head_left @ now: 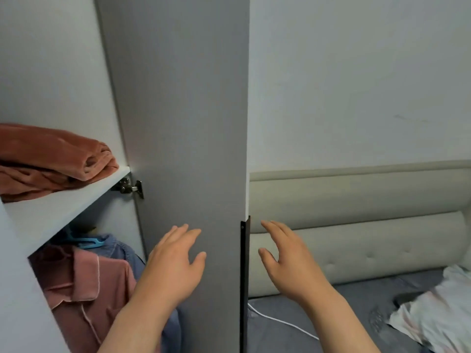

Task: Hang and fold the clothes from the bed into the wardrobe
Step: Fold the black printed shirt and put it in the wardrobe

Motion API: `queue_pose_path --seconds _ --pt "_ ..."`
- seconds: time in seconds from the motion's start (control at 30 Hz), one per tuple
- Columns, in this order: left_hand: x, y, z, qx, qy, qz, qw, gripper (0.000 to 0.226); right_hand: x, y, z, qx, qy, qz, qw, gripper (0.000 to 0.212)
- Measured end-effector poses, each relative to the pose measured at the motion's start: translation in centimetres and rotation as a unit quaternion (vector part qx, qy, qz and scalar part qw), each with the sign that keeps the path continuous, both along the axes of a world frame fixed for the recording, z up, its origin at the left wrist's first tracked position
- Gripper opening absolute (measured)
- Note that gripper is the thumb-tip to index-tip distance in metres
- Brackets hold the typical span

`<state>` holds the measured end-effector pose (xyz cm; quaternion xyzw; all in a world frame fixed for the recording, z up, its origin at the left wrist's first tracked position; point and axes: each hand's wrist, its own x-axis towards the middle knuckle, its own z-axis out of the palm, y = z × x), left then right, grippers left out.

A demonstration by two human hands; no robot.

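Grip empty, fingers spread: left hand (173,266) and right hand (288,263) flank the edge of the wardrobe door (183,123).

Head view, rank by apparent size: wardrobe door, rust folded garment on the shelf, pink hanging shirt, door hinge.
1. wardrobe door, clearly largest.
2-3. folded rust garment and pink shirt: they look about alike and both are cut off or partly hidden, so not ranked.
4. hinge, smallest.
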<state>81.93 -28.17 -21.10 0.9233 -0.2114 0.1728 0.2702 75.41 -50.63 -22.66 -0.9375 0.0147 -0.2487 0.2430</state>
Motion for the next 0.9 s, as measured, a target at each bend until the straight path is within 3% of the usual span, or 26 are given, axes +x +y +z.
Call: queue_pose_path --seconds 0.07,0.17,0.33,0.57,0.8,0.9 --pt "-0.5 -1.6 -1.1 -0.005 0.02 -0.029 0.999 0.062 -2.4 -2.8 -1.3 0.011 0.023 -0.043 0.999 0.056" --pt "-0.8 -4.3 -3.4 -0.004 0.037 -0.084 0.996 0.046 -6.0 -6.8 -4.0 0.029 0.048 -0.114 0.992 0.054" --pt "-1.8 -9.8 -8.1 -0.008 0.063 -0.191 0.979 0.04 -11.9 -11.6 -10.0 0.06 0.129 -0.195 0.97 0.053" --pt "-0.6 -17.7 -12.3 0.081 0.119 -0.351 0.925 0.036 -17.2 -16.9 -14.7 0.115 0.185 -0.311 0.925 0.056" --pt "2.8 -25.8 -14.4 0.132 0.155 -0.423 0.883 0.061 -21.2 -20.6 -15.5 0.145 0.207 -0.407 0.878 0.057" --pt "1.7 -29.8 -15.3 0.128 0.177 -0.454 0.864 0.057 -24.0 -21.3 -15.0 0.182 0.199 -0.456 0.848 0.056"
